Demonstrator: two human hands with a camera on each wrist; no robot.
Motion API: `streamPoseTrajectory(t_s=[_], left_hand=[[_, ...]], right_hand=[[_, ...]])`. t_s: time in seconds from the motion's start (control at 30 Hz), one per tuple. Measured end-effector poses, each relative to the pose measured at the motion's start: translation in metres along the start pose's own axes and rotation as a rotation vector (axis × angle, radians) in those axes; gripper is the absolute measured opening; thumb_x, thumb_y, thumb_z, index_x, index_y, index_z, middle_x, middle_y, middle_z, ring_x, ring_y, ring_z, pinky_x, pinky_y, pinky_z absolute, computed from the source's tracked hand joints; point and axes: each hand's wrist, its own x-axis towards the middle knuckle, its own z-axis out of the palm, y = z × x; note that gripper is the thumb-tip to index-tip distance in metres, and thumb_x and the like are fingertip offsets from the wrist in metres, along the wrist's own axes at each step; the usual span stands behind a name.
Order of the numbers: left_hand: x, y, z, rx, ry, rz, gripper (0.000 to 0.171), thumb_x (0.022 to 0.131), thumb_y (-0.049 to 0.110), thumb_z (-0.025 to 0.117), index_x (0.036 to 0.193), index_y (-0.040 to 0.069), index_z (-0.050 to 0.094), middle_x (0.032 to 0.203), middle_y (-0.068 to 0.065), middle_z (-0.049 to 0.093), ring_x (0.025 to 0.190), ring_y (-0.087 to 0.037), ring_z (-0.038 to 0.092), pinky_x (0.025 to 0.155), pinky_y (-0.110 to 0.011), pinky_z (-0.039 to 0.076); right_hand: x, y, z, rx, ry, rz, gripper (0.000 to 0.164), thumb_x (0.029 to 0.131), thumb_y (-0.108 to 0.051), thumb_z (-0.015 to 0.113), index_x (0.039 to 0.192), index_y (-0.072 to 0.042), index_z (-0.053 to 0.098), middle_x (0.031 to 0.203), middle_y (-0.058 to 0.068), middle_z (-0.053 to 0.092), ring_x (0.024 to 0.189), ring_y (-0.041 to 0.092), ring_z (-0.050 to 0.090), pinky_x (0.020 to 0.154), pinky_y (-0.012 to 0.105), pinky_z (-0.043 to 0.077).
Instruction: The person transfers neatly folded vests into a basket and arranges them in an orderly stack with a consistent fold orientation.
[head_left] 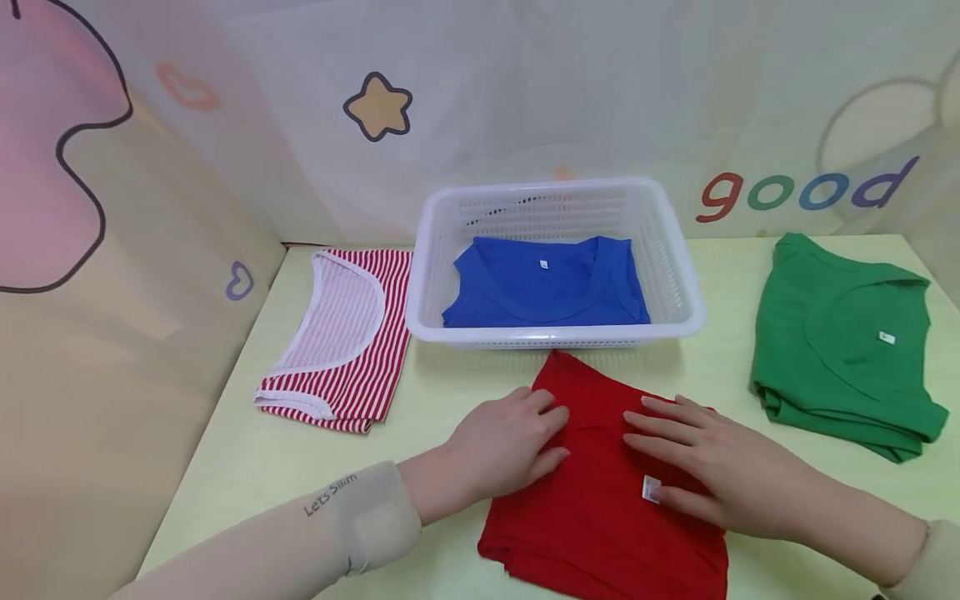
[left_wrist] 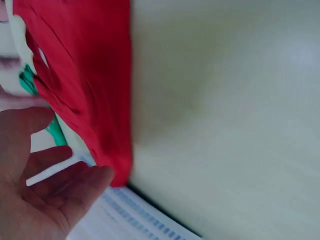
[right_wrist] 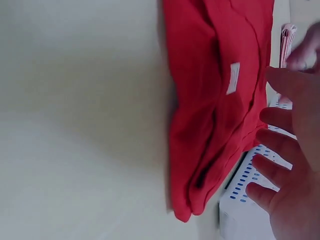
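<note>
A folded red tank top (head_left: pixel 592 533) with a small white label lies on the table in front of the basket. Over its left edge is my left hand (head_left: pixel 506 446), fingers loosely bent; in the left wrist view a gap shows between that thumb and the fingers (left_wrist: pixel 82 192), with no cloth pinched. My right hand (head_left: pixel 708 462) is spread over the top's right side, thumb beside the label. The right wrist view has those fingers (right_wrist: pixel 280 145) apart and lightly bent next to the red cloth (right_wrist: pixel 195 100).
Behind the red top stands a white plastic basket (head_left: pixel 555 335) holding a folded blue top (head_left: pixel 555 287). A red-and-white striped top (head_left: pixel 375 350) lies left of the basket, a folded green top (head_left: pixel 840 350) at the right. A printed curtain (head_left: pixel 525 92) closes off the back.
</note>
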Motion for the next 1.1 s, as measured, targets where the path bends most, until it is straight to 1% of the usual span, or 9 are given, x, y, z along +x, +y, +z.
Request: streamPoseTrajectory(t_s=[0.07,0.13,0.23,0.33,0.47,0.6,0.67,0.87,1.1], left_hand=[[0.009,-0.007,0.000,0.004,0.005,0.003,0.040,0.101,0.041,0.072,0.133,0.016,0.071,0.129,-0.004,0.069,0.113,-0.018,0.066,0.086,-0.024,0.061],[0.017,-0.012,0.000,0.007,-0.013,0.018,0.045,0.102,0.040,0.071,0.140,0.016,0.068,0.142,-0.006,0.066,0.127,-0.021,0.065,0.098,-0.027,0.059],[0.027,-0.015,0.001,0.008,-0.067,0.059,0.054,0.103,0.041,0.070,0.150,0.016,0.063,0.156,-0.007,0.058,0.142,-0.023,0.057,0.114,-0.031,0.050],[0.036,-0.014,0.003,0.008,-0.114,0.108,0.057,0.104,0.042,0.068,0.155,0.017,0.059,0.162,-0.006,0.053,0.149,-0.021,0.050,0.120,-0.031,0.043],[0.048,-0.010,0.007,0.015,-0.146,0.150,0.059,0.106,0.042,0.066,0.159,0.020,0.054,0.166,-0.004,0.048,0.153,-0.020,0.045,0.124,-0.029,0.036],[0.057,-0.005,0.011,0.050,-0.175,0.168,0.059,0.107,0.042,0.063,0.162,0.023,0.049,0.168,-0.002,0.044,0.155,-0.019,0.041,0.126,-0.029,0.032],[0.060,-0.003,0.012,0.061,-0.195,0.173,0.061,0.107,0.044,0.062,0.163,0.025,0.047,0.169,-0.001,0.043,0.156,-0.019,0.039,0.126,-0.029,0.032],[0.064,-0.002,0.014,0.067,-0.238,0.164,0.067,0.105,0.046,0.065,0.165,0.028,0.043,0.170,0.000,0.041,0.157,-0.019,0.037,0.126,-0.030,0.033],[0.066,-0.004,0.015,0.058,-0.242,0.178,0.069,0.104,0.046,0.067,0.166,0.028,0.042,0.170,0.000,0.042,0.157,-0.020,0.038,0.126,-0.030,0.033]], right_hand=[[-0.008,-0.003,0.002,-0.008,0.008,-0.001,0.064,0.094,-0.052,0.079,0.150,-0.025,0.064,0.156,0.001,0.059,0.145,0.038,0.051,0.102,0.060,0.057],[-0.016,-0.006,0.005,-0.020,0.013,-0.015,0.064,0.093,-0.054,0.079,0.150,-0.028,0.064,0.155,-0.001,0.059,0.143,0.035,0.053,0.098,0.057,0.060],[-0.024,-0.011,0.012,-0.047,0.015,-0.043,0.063,0.094,-0.057,0.076,0.150,-0.031,0.063,0.154,-0.003,0.060,0.141,0.033,0.056,0.096,0.055,0.061],[-0.029,-0.019,0.021,-0.051,0.004,-0.070,0.063,0.097,-0.060,0.071,0.152,-0.031,0.061,0.154,-0.003,0.060,0.139,0.034,0.058,0.096,0.055,0.061],[-0.032,-0.029,0.036,-0.059,-0.004,-0.158,0.063,0.102,-0.063,0.062,0.154,-0.027,0.059,0.153,-0.002,0.061,0.136,0.031,0.060,0.096,0.051,0.062],[-0.032,-0.038,0.052,-0.087,0.047,-0.310,0.069,0.102,-0.067,0.056,0.155,-0.024,0.057,0.153,-0.001,0.061,0.134,0.027,0.062,0.096,0.044,0.062],[-0.033,-0.042,0.059,-0.086,0.061,-0.351,0.071,0.101,-0.068,0.056,0.157,-0.025,0.055,0.154,0.000,0.060,0.134,0.026,0.062,0.095,0.040,0.063],[-0.035,-0.044,0.066,-0.096,0.026,-0.353,0.072,0.101,-0.069,0.055,0.160,-0.029,0.050,0.158,-0.001,0.055,0.137,0.026,0.059,0.094,0.040,0.063],[-0.036,-0.042,0.065,-0.102,0.031,-0.355,0.073,0.100,-0.069,0.056,0.161,-0.029,0.050,0.159,-0.001,0.055,0.137,0.025,0.059,0.095,0.041,0.063]])
